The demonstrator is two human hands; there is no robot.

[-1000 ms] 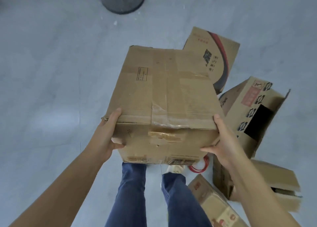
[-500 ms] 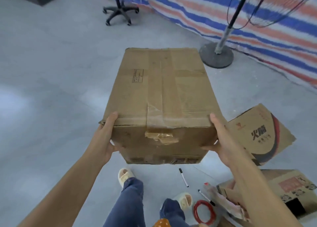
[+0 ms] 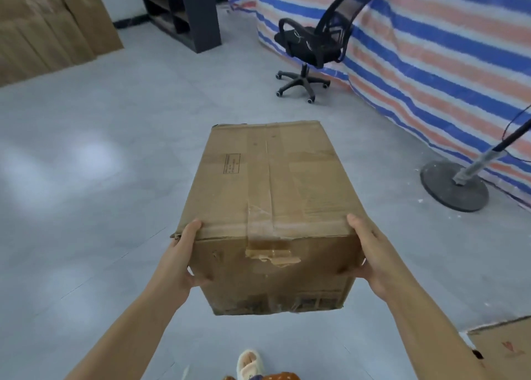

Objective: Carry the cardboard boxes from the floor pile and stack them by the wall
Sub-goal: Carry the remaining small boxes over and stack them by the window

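I hold a taped brown cardboard box [image 3: 270, 184] off the floor in front of me, its long side pointing away. My left hand [image 3: 181, 262] grips its near left corner, fingers along the side and thumb on the near face. My right hand [image 3: 370, 253] grips the near right corner the same way. A stack of tall brown boxes [image 3: 43, 29] stands against the wall at the far left. The corner of another box [image 3: 505, 348] lies on the floor at the lower right.
A black office chair [image 3: 313, 43] stands ahead on the right, before a striped tarp [image 3: 431, 49]. A fan stand's round base [image 3: 454, 190] sits on the right. A dark shelf unit [image 3: 184, 9] is at the back. Grey floor stretches ahead on the left.
The view has swung up and away from the floor pile, which has left the frame. The chair, the shelf and the stacked boxes by the wall have come into sight. Both hands keep their hold.
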